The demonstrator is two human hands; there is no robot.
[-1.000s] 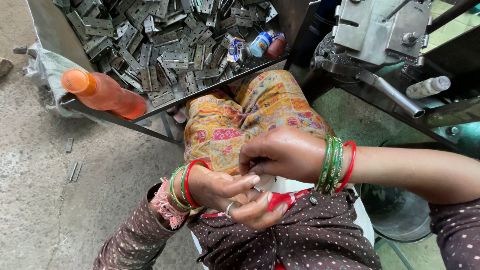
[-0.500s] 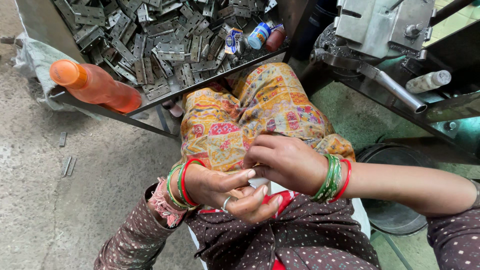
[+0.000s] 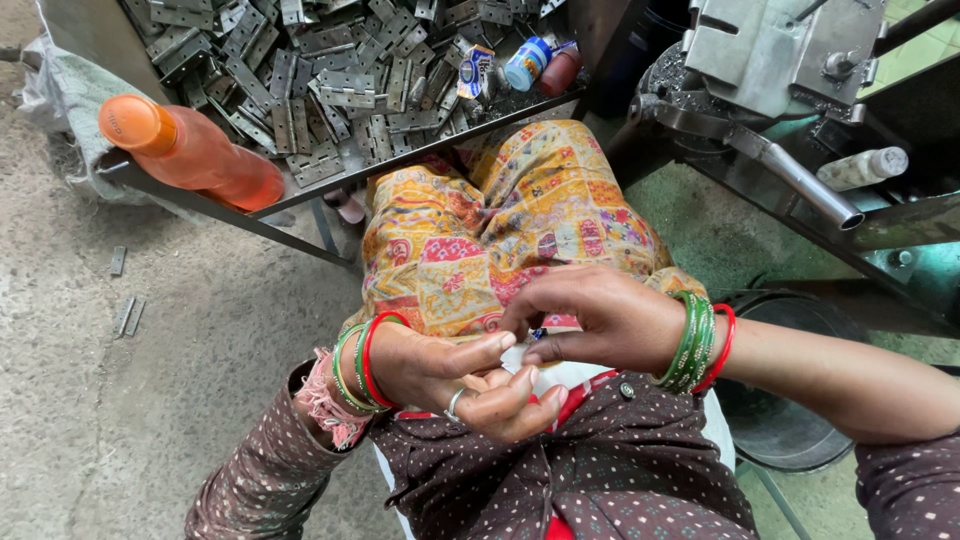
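Note:
My hands meet in my lap, over patterned yellow and red cloth [image 3: 500, 230]. My right hand [image 3: 600, 315], with green and red bangles at the wrist, pinches a small item with a blue tip [image 3: 538, 333] between thumb and fingers. My left hand [image 3: 450, 375] lies palm up just below it, fingers curled, with a ring on one finger and bangles at the wrist. Its thumb touches the right hand's fingertips. What lies inside the left palm is hidden. White fabric [image 3: 565, 375] shows beneath both hands.
A metal tray [image 3: 200, 200] heaped with several grey hinge plates [image 3: 330, 70] stands ahead. An orange bottle [image 3: 190, 150] lies on its near edge, and small containers [image 3: 525, 62] sit at the back. A metal press machine [image 3: 780, 60] is on the right, a dark bucket [image 3: 790, 420] below it.
My hands stay together in my lap, and the fingers have shifted slightly around the small item. The view has tilted a little, so the tray sits higher in the frame.

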